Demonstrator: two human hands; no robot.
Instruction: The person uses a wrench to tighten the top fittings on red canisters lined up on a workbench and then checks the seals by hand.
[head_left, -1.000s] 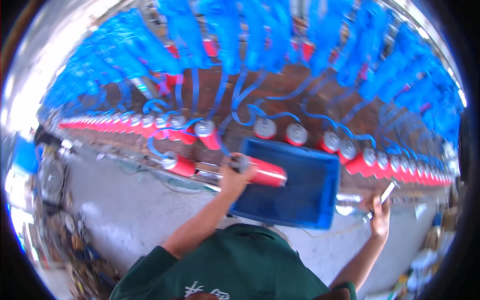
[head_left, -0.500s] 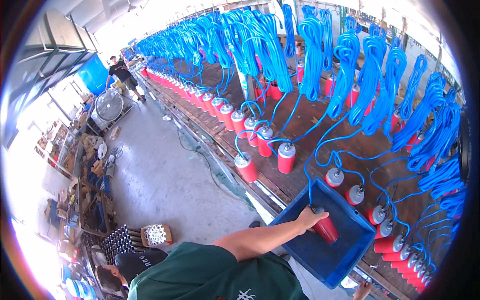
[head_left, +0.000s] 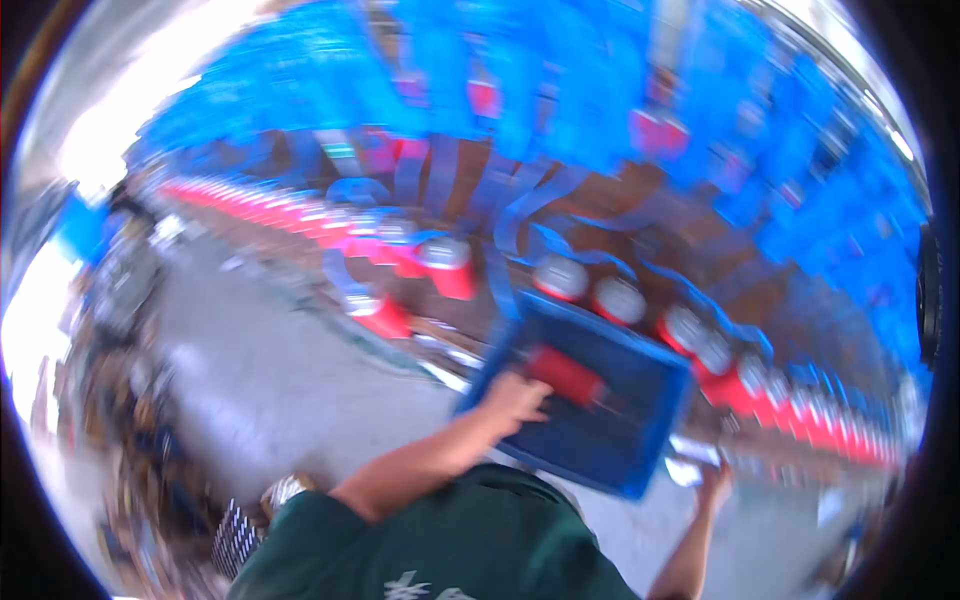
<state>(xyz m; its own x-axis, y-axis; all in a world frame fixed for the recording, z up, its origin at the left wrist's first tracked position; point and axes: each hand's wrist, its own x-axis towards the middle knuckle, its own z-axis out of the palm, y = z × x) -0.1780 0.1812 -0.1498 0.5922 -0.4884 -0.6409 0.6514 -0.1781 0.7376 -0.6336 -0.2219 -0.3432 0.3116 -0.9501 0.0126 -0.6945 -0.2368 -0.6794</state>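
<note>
The view is smeared by motion. A red cylinder [head_left: 567, 376] lies tilted inside a blue plastic tray [head_left: 655, 425]. Beside its left end is my left hand [head_left: 514, 402], over the tray's left part, with thumb and fingers apart; whether a fingertip still touches the cylinder is blurred. Right of the tray, my right hand [head_left: 713, 487] is closed, fingers up, round a thin metal tool that barely shows.
Red cylinders with grey tops [head_left: 445, 266] line the bench edge on both sides of the tray. Thick bundles of blue cable [head_left: 560, 90] hang above the brown bench top [head_left: 640, 195]. Grey floor [head_left: 250, 330] lies to the left, with cluttered shelving [head_left: 110, 400] beyond.
The whole view has swung. My left hand has drawn back from around the red cylinder to its left end. My right hand and forearm show more fully beside the tray.
</note>
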